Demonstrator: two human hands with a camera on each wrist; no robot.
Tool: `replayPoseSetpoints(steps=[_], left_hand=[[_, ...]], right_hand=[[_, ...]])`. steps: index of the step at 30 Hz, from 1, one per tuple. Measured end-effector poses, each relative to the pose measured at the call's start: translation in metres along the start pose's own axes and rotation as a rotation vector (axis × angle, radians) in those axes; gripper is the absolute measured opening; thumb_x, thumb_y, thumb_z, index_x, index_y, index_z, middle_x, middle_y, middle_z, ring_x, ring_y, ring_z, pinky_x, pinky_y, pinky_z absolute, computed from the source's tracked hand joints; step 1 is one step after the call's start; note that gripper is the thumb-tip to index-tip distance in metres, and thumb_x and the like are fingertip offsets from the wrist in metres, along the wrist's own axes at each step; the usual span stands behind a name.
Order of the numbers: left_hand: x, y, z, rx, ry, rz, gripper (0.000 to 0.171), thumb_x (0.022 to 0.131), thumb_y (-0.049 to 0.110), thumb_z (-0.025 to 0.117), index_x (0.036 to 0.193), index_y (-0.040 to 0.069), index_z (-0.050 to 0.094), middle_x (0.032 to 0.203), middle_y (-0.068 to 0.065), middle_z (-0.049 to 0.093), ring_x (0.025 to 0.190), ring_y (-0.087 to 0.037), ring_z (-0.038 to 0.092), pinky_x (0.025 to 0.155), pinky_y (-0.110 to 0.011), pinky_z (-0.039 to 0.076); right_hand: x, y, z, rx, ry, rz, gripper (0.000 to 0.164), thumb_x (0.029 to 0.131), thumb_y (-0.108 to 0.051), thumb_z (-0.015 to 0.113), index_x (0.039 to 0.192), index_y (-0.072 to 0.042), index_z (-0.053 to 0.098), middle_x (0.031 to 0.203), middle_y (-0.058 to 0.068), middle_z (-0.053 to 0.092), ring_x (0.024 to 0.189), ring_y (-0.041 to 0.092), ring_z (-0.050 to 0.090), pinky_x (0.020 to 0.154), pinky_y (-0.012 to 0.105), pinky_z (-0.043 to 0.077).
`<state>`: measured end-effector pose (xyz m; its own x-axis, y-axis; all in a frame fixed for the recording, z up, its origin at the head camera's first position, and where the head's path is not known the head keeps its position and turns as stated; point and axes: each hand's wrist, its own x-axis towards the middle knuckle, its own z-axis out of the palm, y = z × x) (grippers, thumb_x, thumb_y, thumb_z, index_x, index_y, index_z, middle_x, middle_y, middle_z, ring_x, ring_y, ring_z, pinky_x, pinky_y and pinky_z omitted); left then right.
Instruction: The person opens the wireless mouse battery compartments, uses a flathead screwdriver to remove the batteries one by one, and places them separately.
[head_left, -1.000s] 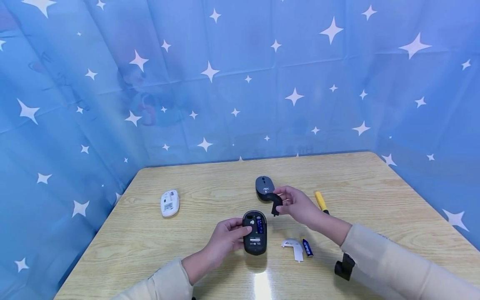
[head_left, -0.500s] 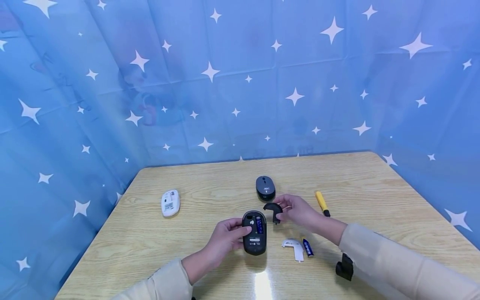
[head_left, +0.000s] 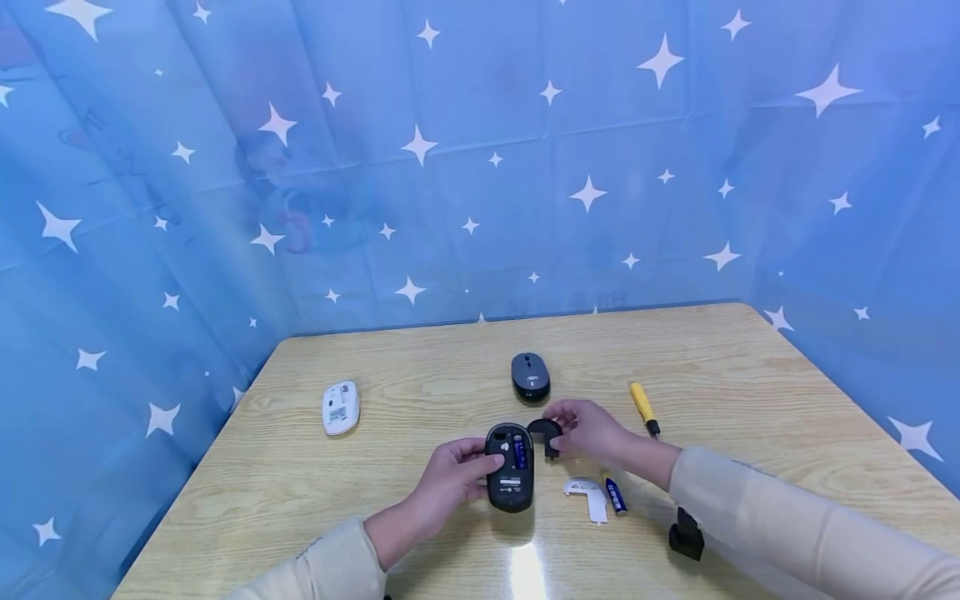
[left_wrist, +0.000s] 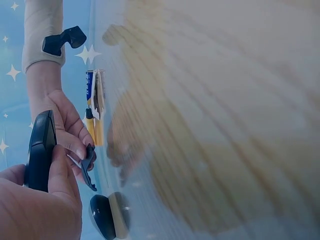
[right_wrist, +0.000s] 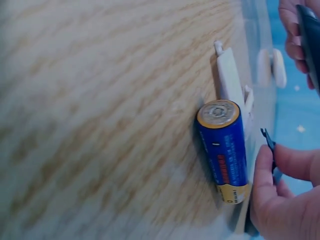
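Observation:
My left hand grips a black computer mouse, its underside facing up and a blue battery visible in the uncovered compartment. Just right of that mouse, my right hand pinches a curved black battery cover between thumb and fingers. Its hooked end is close to the mouse's upper right edge. In the left wrist view, the black cover hangs above the table beyond the held mouse. Nearest the right hand on the table are a white battery cover and a loose blue-and-yellow battery.
A dark grey mouse sits behind the hands on the wooden table. An upturned white mouse lies at the left. To the right is a yellow-handled screwdriver. A starry blue curtain hangs behind the table.
My right hand has brought the black cover down and toward me, away from the grey mouse and beside the held mouse. The left hand and its mouse have stayed nearly still.

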<state>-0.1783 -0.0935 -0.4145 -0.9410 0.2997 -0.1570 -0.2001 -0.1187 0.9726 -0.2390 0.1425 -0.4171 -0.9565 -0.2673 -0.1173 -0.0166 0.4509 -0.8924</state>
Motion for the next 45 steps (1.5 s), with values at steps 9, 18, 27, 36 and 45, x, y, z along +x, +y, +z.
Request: replayPoseSetpoints(steps=[9,18,27,36,45], left_hand=[[-0.0011,-0.0019,-0.0003,0.019,-0.002,-0.005,0.041,0.09,0.008,0.065,0.124,-0.012,0.054,0.108,-0.016,0.066,0.096,-0.026,0.067,0.08,-0.038,0.058],[-0.0006,-0.0018,-0.0004,0.016,-0.001,0.001,0.039,0.09,0.008,0.065,0.123,-0.012,0.055,0.108,-0.017,0.066,0.096,-0.027,0.067,0.08,-0.038,0.058],[-0.0008,-0.0032,-0.0013,0.02,-0.001,0.011,0.04,0.09,0.009,0.065,0.123,-0.012,0.056,0.107,-0.016,0.066,0.096,-0.026,0.067,0.08,-0.038,0.058],[-0.0011,-0.0039,-0.0017,0.025,0.006,0.001,0.039,0.089,0.008,0.066,0.122,-0.011,0.057,0.106,-0.016,0.066,0.095,-0.026,0.067,0.08,-0.037,0.058],[-0.0012,-0.0034,-0.0019,0.034,0.01,0.005,0.04,0.089,0.008,0.066,0.123,-0.011,0.056,0.106,-0.015,0.066,0.095,-0.025,0.067,0.079,-0.037,0.058]], right_hand=[[-0.0009,0.0012,0.0031,-0.068,-0.017,-0.01,0.038,0.077,0.013,0.07,0.114,0.007,0.062,0.086,0.009,0.055,0.077,0.019,0.052,0.06,0.026,0.05],[-0.0005,0.0004,0.0035,-0.105,-0.023,0.0,0.037,0.078,0.014,0.069,0.113,0.005,0.062,0.087,0.009,0.054,0.078,0.019,0.053,0.063,0.029,0.055],[-0.0002,-0.0029,0.0052,-0.202,0.007,0.033,0.029,0.079,0.007,0.073,0.106,0.003,0.065,0.083,0.006,0.056,0.072,0.017,0.055,0.059,0.027,0.051],[-0.0011,-0.0025,0.006,-0.215,0.024,0.076,0.027,0.078,0.005,0.075,0.104,0.003,0.065,0.083,0.006,0.057,0.072,0.017,0.054,0.057,0.028,0.052],[-0.0029,-0.0062,0.0063,-0.2,0.024,0.101,0.026,0.079,0.005,0.075,0.102,0.004,0.064,0.083,0.006,0.057,0.07,0.018,0.055,0.056,0.028,0.053]])
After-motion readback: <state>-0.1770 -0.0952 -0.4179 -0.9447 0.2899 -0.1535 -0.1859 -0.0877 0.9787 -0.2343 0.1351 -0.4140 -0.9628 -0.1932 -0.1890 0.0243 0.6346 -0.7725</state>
